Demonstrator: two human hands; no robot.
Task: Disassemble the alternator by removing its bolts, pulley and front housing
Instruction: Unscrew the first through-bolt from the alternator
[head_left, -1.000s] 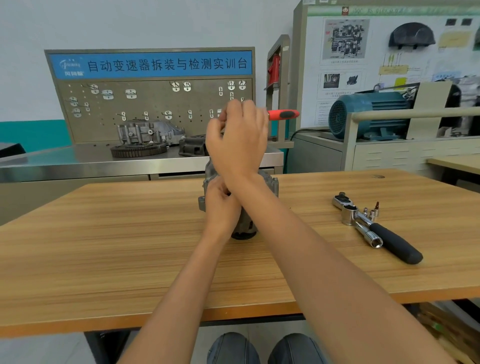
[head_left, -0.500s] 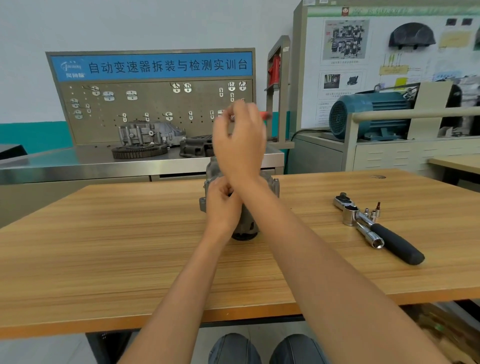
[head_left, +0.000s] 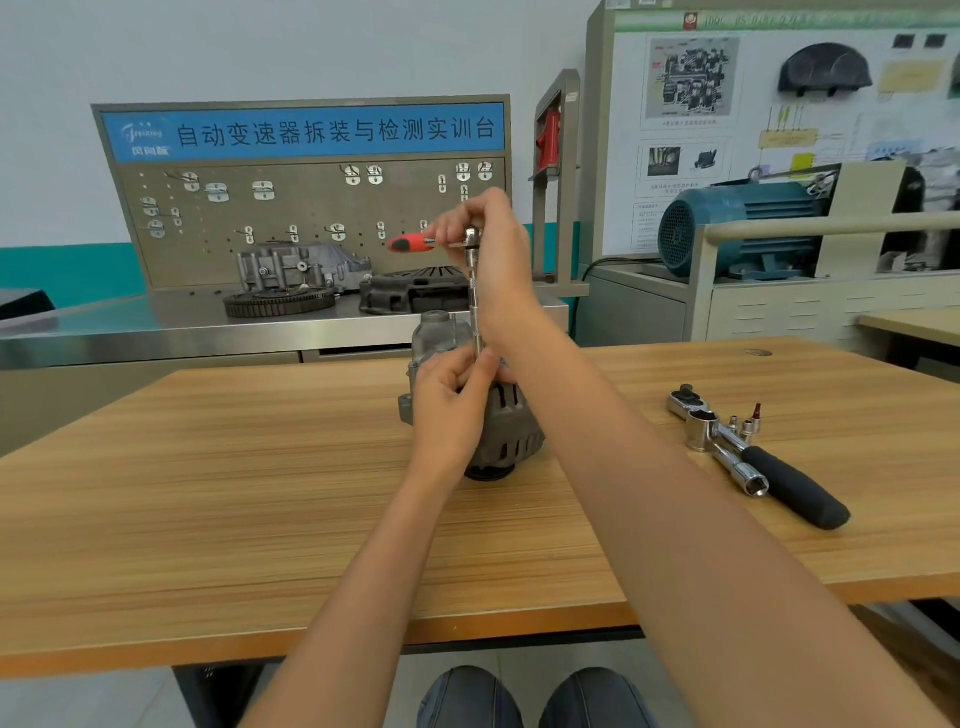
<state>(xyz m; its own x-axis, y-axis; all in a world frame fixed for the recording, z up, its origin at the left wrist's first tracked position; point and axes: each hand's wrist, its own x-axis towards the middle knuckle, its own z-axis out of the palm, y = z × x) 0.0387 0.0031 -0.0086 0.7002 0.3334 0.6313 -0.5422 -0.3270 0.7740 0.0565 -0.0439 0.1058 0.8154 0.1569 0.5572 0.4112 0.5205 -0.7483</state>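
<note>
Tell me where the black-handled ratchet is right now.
In the head view, the black-handled ratchet lies on the wooden table, right of the alternator, beside a few small sockets.

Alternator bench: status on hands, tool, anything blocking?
Right hand grips red-handled ratchet head, extension down into alternator. Left hand pinches extension's lower end. Black-handled ratchet and sockets lie aside; nothing blocking.

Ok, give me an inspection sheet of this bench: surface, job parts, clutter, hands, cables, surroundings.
Surface: wooden table.
Job's things: alternator standing on end on the table; red-handled ratchet on a long extension going down to it.
Clutter: black-handled ratchet, loose sockets.
Hands: right hand grips the ratchet head; left hand pinches the extension's lower end.
Cables: black cable beside the cabinet.
Surroundings: pegboard, steel bench, blue motor.
</note>
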